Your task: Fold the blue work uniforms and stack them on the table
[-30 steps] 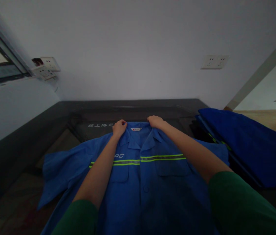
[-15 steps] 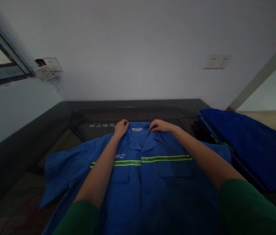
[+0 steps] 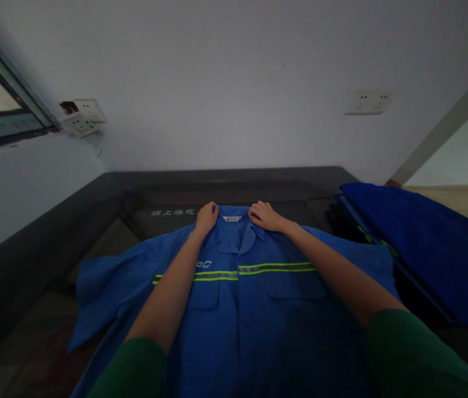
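Observation:
A blue short-sleeved work shirt [image 3: 217,320] lies spread front side up, its collar away from me. Yellow-green and grey reflective stripes [image 3: 277,268] cross its chest, and a white label [image 3: 232,219] shows inside the neck. My left hand [image 3: 206,217] is closed on the left side of the collar, fingers curled round its edge. On the collar's right side, my right hand [image 3: 265,215] grips the fabric with bent fingers. The shirt's lower part falls in shadow and runs out of view at the bottom.
A pile of folded blue garments [image 3: 420,243] lies on the right. Beneath the shirt is a dark surface with a raised rim [image 3: 225,176] against the wall. Wall sockets [image 3: 368,102] are at right, with more sockets [image 3: 82,119] hanging near the window at left.
My right hand has shifted slightly left along the collar, its fingers now over the edge, and the right lapel has turned a little. My left hand stays at its side of the collar.

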A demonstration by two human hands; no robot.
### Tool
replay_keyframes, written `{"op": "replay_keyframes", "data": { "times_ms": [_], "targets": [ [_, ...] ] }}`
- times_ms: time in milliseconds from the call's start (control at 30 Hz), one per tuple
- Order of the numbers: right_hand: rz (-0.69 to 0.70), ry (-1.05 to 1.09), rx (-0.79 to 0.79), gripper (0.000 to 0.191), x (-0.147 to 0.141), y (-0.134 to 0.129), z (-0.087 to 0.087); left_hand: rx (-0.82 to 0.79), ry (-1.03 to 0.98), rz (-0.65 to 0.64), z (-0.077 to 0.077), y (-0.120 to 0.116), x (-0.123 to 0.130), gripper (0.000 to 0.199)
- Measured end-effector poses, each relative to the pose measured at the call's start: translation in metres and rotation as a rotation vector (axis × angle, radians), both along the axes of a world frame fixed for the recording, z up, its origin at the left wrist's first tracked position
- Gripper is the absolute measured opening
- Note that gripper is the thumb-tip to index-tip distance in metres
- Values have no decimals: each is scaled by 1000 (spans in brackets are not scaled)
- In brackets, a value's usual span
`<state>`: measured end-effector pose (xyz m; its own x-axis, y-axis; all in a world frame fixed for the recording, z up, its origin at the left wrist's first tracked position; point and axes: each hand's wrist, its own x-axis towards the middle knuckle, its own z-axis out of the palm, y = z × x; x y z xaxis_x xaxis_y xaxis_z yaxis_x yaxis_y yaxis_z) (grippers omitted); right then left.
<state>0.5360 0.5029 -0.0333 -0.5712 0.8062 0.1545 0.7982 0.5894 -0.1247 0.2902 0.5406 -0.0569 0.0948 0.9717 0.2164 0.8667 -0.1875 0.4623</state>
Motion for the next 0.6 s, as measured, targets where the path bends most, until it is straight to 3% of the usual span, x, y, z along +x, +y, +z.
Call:
{"op": "replay_keyframes", "data": {
  "times_ms": [100,233,400,500,600],
  "targets": [
    [10,-77,6,19,-5,-1,4,18,10,-11,3,-5,3,23],
    [24,-170,50,18,-8,-2,-5,61,81,16,7,-15,6,25],
    [54,-79,155,24,-5,-7,-10,224,162,29,34,-31,18,29],
    [-5,137,176,26,2,-8,-5,136,159,-189,49,-54,35,26],
    [-303,333,121,29,10,-5,-3,36,204,-458,43,-89,53,31]
  ]
}}
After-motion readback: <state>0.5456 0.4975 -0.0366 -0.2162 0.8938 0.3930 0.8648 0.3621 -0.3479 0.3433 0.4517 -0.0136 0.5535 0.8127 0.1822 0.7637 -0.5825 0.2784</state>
